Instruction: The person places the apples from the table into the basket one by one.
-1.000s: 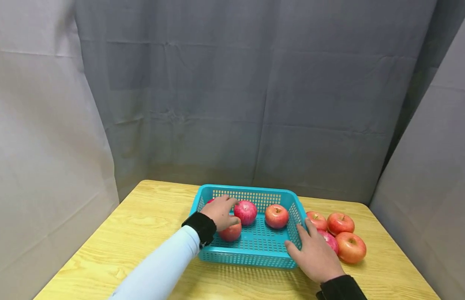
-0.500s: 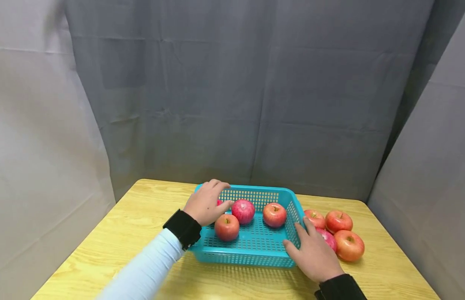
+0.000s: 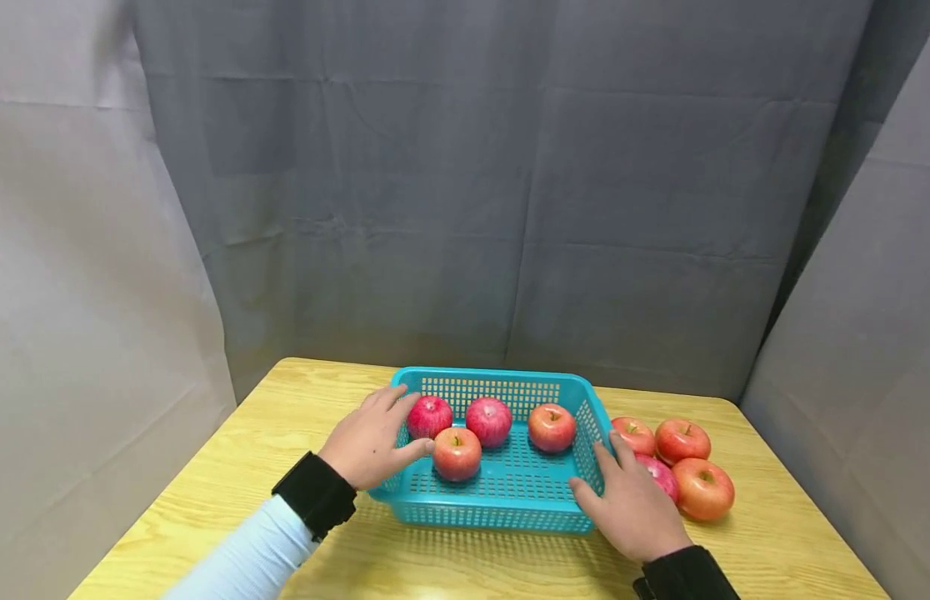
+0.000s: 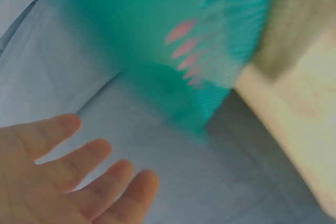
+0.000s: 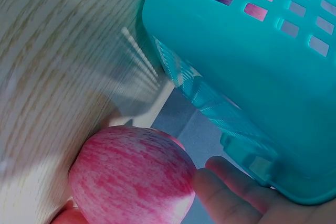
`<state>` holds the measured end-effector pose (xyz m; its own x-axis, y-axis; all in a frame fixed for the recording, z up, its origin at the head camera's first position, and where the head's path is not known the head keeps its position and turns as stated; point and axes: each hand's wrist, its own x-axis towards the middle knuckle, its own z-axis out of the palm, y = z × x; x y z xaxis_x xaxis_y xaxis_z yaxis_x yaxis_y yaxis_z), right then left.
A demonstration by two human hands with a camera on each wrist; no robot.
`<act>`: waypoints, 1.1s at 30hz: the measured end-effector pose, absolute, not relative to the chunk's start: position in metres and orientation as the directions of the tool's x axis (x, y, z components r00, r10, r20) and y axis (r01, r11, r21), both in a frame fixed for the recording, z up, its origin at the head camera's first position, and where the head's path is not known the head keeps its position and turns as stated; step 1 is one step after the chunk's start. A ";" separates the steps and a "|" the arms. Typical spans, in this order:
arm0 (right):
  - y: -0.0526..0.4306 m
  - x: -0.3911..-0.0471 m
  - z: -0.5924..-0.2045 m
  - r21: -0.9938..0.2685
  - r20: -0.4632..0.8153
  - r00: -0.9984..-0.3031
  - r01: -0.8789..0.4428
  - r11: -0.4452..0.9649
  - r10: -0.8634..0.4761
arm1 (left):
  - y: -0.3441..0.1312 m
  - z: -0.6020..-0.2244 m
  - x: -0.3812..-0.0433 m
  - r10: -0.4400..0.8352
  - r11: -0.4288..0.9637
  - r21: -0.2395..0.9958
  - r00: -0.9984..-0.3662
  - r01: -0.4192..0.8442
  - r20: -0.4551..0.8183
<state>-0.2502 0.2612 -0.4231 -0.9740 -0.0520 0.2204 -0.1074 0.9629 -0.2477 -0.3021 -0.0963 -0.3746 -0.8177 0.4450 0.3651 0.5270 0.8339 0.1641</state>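
A turquoise plastic basket (image 3: 502,515) stands on the table. Inside it sit two red-orange apples (image 3: 457,454) and two round magenta fruits (image 3: 488,421). My left hand (image 3: 371,437) is at the basket's left side, fingers spread and empty; the left wrist view shows its fingers (image 4: 94,163) stretched out apart from the blurred basket. At the right side, my right hand (image 3: 636,508) rests with loose fingers along the rim near the front corner. A streaked pink fruit (image 5: 134,177) lies right at its fingertips in the right wrist view.
Right of the basket, several fruits are grouped together: red-orange apples (image 3: 703,490) and a pink one (image 3: 659,478), partly hidden by the right hand. The pale wooden table (image 3: 232,467) ends before a grey curtain (image 3: 435,208), with light cloth walls (image 3: 82,292) on both sides.
My left hand has drawn back leftward from over the fruits in the basket to its left side, uncovering the front apple and the left magenta fruit. The right hand stays put.
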 end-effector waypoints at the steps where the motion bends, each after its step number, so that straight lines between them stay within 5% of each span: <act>1: 0.261 -0.250 -0.423 -0.246 0.219 -0.974 -0.106 0.963 -0.051 | -0.099 -0.380 -0.301 0.442 0.836 0.170 -0.824 0.522 0.355; 13: 0.261 -0.251 -0.424 -0.245 0.222 -0.973 -0.112 0.963 -0.057 | -0.099 -0.423 -0.290 0.368 0.861 0.252 -0.884 0.441 0.290; 33: 0.271 -0.251 -0.417 -0.201 0.253 -0.954 -0.213 0.956 -0.159 | -0.097 -0.433 -0.289 0.356 0.853 0.294 -0.893 0.431 0.277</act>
<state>-0.2506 0.2715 -0.4174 -0.9542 -0.1593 0.2533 -0.2130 0.9562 -0.2010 -0.2893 -0.0971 -0.4328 -0.8926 0.3558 0.2768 0.4313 0.8528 0.2944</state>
